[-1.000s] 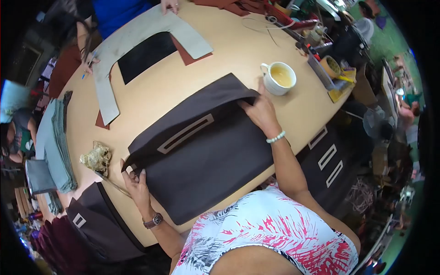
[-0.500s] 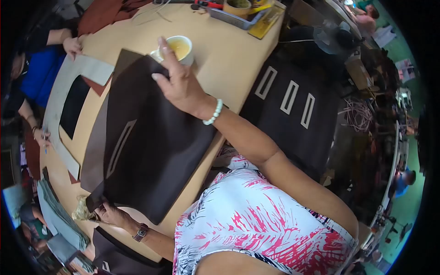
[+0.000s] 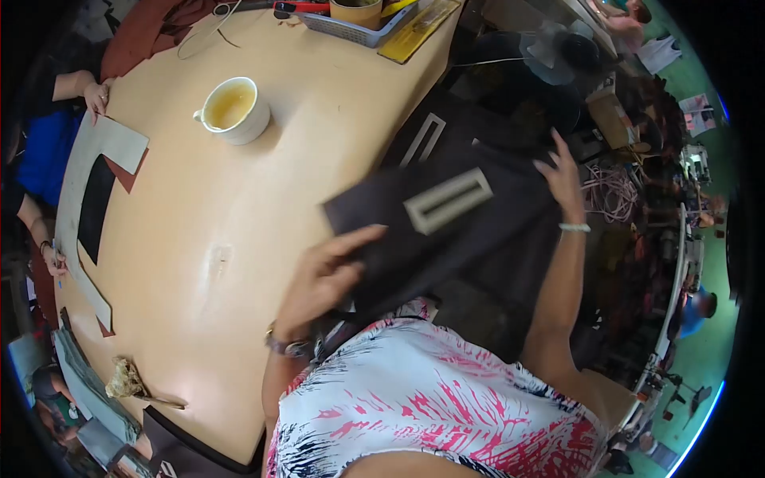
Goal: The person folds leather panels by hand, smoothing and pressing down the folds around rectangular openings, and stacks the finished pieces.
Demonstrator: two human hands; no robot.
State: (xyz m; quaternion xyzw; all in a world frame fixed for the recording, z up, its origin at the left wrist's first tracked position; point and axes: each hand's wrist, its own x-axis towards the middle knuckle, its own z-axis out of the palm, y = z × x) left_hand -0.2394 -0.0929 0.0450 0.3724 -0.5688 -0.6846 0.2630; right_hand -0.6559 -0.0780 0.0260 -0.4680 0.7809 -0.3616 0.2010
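A dark brown fabric panel (image 3: 382, 275) with a pale rectangular frame (image 3: 450, 201) on it hangs blurred at the table's right edge, above other dark pieces. My left hand (image 3: 319, 275), with a watch at the wrist, is at the panel's near-left edge. Its index finger is stretched over the fabric and its thumb is apart. My right hand (image 3: 564, 179), with a pale beaded bracelet, is at the panel's far right corner, where the cloth draws up to its thumb. Some of its fingers are hidden. Another dark panel (image 3: 428, 139) with a pale frame lies underneath.
On the table (image 3: 239, 319) stands a white cup (image 3: 251, 123) of yellowish liquid. A basket (image 3: 343, 30) and a yellow ruler-like strip (image 3: 418, 32) lie at the far edge. Another person's hands (image 3: 96, 99) hold pale curved pieces (image 3: 119, 139) at left. A fan (image 3: 550, 52) stands beyond.
The dark panel has moved off the table to the right, baring the tabletop. My right hand has swung right with it, and my left hand has come up from the table's near-left corner.
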